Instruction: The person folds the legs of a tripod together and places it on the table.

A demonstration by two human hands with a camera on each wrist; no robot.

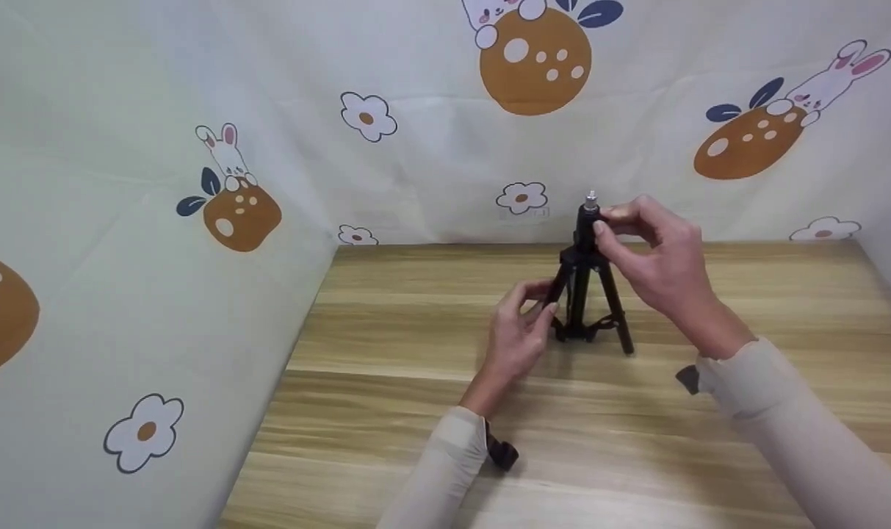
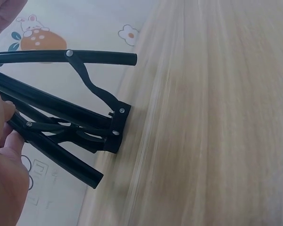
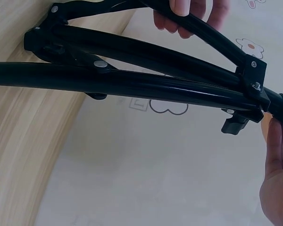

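A small black tripod [image 1: 579, 294] stands upright near the back of the wooden table, its legs partly spread and a silver screw at its top. My left hand [image 1: 520, 330] grips one of its legs on the left side; the left wrist view shows fingers [image 2: 9, 141] around that leg, near the folding braces. Up at the tripod's head, my right hand [image 1: 658, 253] pinches the neck just below the screw between thumb and fingers. In the right wrist view a small knob [image 3: 234, 125] sticks out under the collar where the legs meet.
The wood-grain table [image 1: 386, 382] extends toward me. Behind it and on the left hangs a pale cloth [image 1: 430, 169] printed with rabbits, oranges and flowers. A dark strap end [image 1: 502, 450] hangs at the left sleeve, another [image 1: 687, 379] at the right.
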